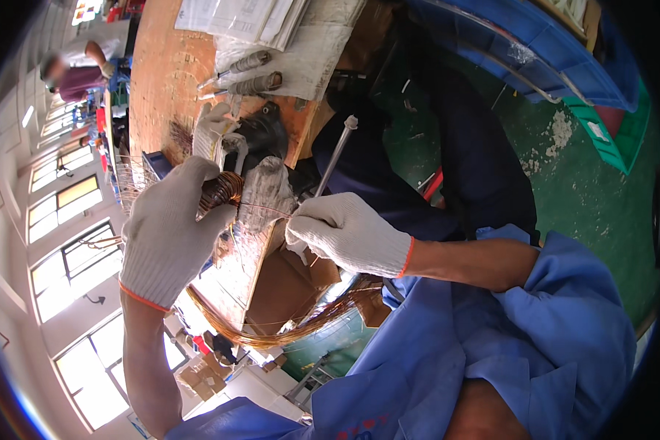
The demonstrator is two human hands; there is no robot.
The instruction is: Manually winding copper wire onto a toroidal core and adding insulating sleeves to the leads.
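My left hand (170, 238), in a white knitted glove with an orange cuff, is closed around a dark ring-like coil (224, 191) with copper wire wound on it. From the coil a thin copper wire (265, 208) runs across to my right hand (348, 233), gloved the same way, whose thumb and fingers pinch it. Behind the wire stands a pale, cloth-wrapped block (268, 187), next to the coil. Close above my right hand a metal rod (334, 161) rises at a slant. A thick bundle of copper wire (271, 339) loops below both hands.
On the wooden bench (158, 81) lie two tools with wrapped handles (253, 73), papers (235, 18) and another white glove (214, 125). A blue bin (521, 51) and a green tray (616, 136) are at the upper right. Another person (84, 77) is far left.
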